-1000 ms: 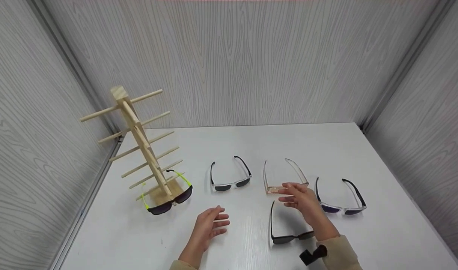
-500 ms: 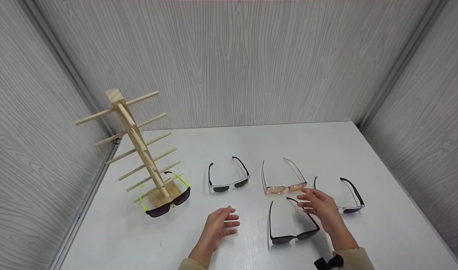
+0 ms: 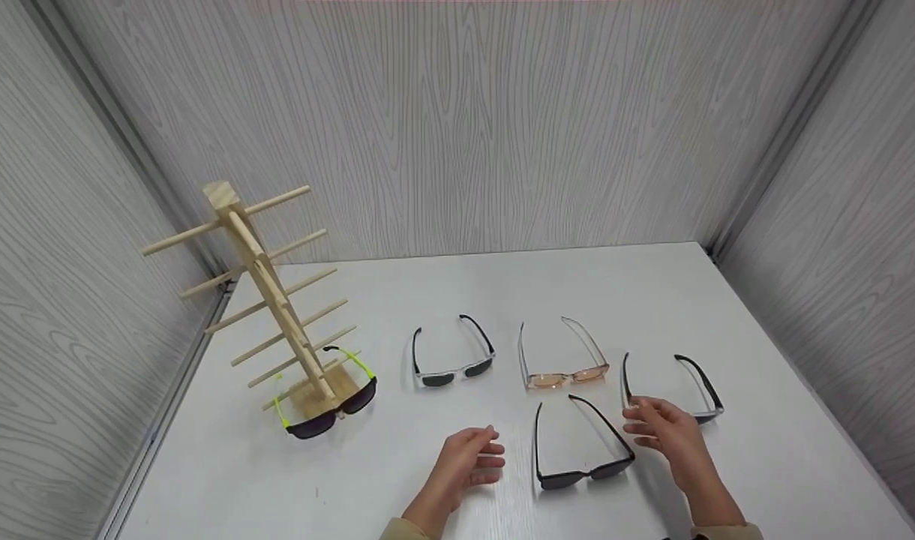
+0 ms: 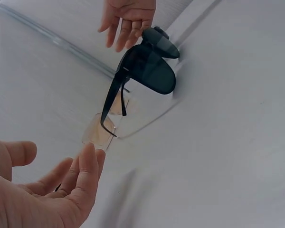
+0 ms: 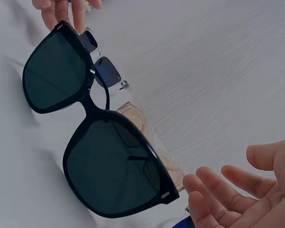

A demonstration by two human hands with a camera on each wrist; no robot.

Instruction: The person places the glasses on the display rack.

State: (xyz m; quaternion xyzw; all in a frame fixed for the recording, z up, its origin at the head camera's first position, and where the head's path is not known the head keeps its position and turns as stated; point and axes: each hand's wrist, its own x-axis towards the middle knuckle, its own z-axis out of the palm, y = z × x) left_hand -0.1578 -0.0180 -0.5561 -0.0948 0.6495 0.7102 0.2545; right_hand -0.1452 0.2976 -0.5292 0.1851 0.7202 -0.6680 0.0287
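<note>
My left hand hovers over the table's front part with relaxed fingers, holding nothing. To its right lie black sunglasses, lenses facing me and temples pointing back. My right hand, fingers loosely bent and the thumb apart from them, is over clear-framed sunglasses with dark temples. It hides their left lens; whether it touches them I cannot tell. Behind the black pair sit peach-tinted glasses. Another clear-framed pair with dark lenses lies further left. The right wrist view shows the black sunglasses close beside the right fingers.
A wooden display rack with several crosswise pegs stands at the left. Sunglasses with yellow-green temples hang on its lowest level. Grey wood-grain panels enclose the white table at the back and sides.
My right hand has moved right and toward me, from the peach-tinted glasses to the right-hand clear-framed pair. My left hand has shifted right. The view has moved slightly; the glasses stay put.
</note>
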